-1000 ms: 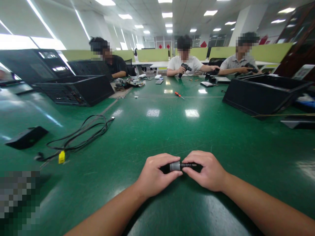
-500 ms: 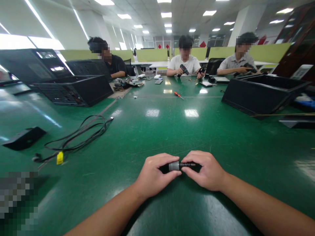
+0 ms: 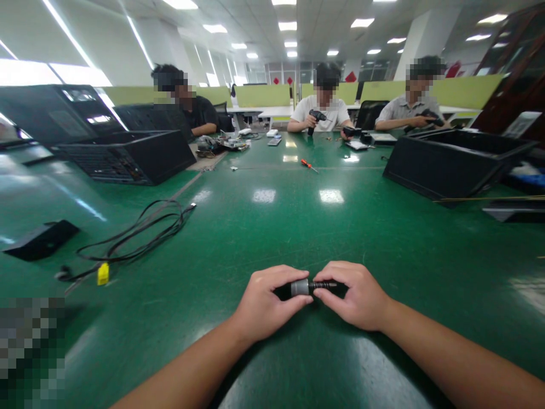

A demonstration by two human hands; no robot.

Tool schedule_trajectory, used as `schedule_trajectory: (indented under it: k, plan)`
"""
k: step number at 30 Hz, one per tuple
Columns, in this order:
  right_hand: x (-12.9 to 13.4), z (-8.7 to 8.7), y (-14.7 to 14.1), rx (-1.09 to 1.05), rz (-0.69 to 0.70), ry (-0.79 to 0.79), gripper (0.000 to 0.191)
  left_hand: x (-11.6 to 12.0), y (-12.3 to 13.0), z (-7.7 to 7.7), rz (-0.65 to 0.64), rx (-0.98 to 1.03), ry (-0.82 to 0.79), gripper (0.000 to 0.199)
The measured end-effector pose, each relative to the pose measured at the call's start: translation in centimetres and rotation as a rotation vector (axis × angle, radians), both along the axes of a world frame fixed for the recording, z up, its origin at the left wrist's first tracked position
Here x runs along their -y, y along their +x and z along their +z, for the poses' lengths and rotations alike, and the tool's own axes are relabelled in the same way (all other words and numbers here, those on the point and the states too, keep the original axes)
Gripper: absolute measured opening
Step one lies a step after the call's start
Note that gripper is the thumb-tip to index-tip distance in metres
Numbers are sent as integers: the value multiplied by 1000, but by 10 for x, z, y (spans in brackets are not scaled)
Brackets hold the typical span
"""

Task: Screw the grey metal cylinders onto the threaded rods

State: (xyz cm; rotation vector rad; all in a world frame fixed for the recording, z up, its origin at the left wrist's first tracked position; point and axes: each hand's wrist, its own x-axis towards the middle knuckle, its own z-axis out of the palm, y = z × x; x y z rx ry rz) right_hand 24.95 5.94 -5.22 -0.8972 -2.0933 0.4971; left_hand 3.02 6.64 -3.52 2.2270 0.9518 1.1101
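Note:
Low in the middle of the head view, both hands are on one small tool-like piece, a grey cylinder (image 3: 300,287) with a dark ribbed shaft (image 3: 322,285) running out to the right. My left hand (image 3: 266,298) is closed, thumb and fingers pinching the grey cylinder from its two sides. At the shaft, my right hand (image 3: 361,295) closes its thumb and fingertips, and the pointed end lies inside the curl of that hand. The piece lies level, just over or on the green table (image 3: 272,238); I cannot tell if it touches.
Black computer cases (image 3: 140,156) stand at left, another black case (image 3: 455,162) at right. A looped black cable (image 3: 140,241) with a yellow tag lies left. A red screwdriver (image 3: 309,165) lies ahead. Three people sit across the table; the middle one holds a power drill (image 3: 317,116).
My hands stay nearly in place; the grey cylinder has shifted very slightly left. Across the table, the middle person's drill has tilted level and their other hand has lowered a black part.

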Motion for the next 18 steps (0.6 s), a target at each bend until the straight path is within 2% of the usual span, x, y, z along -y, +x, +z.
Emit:
schedule_trajectory:
  k: [18]
  plan:
    - [1,2,0,10,-10,-23,9,-1,0,-2,-9,2,-8,32]
